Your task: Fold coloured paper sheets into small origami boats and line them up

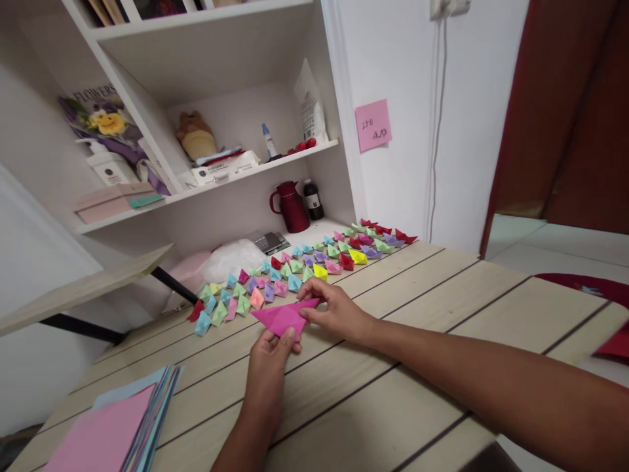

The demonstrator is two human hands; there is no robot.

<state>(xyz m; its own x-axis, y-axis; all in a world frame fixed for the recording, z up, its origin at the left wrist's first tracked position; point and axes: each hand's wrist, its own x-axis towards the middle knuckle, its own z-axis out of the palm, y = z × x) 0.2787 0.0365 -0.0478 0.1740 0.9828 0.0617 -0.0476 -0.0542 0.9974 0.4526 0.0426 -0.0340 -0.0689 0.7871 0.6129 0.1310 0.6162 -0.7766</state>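
Between my hands, just above the wooden table [393, 406], is a bright pink sheet of origami paper [281, 318] folded into a triangle, its long edge toward the far side. My left hand [272, 357] pinches the lower point, thumb on top and fingers beneath. With thumb and fingers closed, my right hand [337, 311] grips the right corner. Beyond them stand rows of small folded paper boats [256, 299] in red, blue, green, yellow, purple and pink, the nearest close to the held paper.
A stack of coloured paper [105, 429] lies at the near left. A raised wooden shelf [88, 285] on black legs stands at left. Behind the boats are a clear plastic bag [233, 261], a red jug [291, 208] and a dark bottle [313, 200]. A pink note [373, 124] hangs on the wall.
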